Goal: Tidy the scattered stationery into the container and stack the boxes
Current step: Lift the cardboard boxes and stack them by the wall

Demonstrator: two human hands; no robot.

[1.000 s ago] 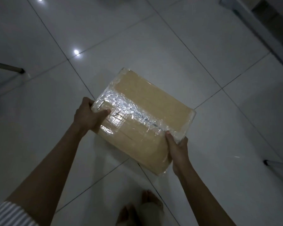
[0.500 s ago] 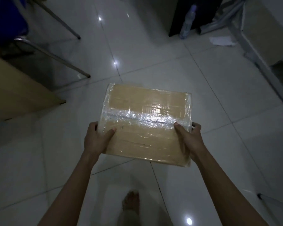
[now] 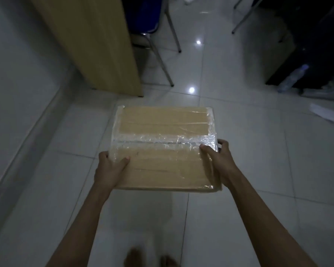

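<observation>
Dim floor; box hides both hands' fingers

No readable text, label, brand or number anywhere. Cardboard box top plain under clear wrap, unprinted. Bottle label at right edge too blurred to read.
</observation>
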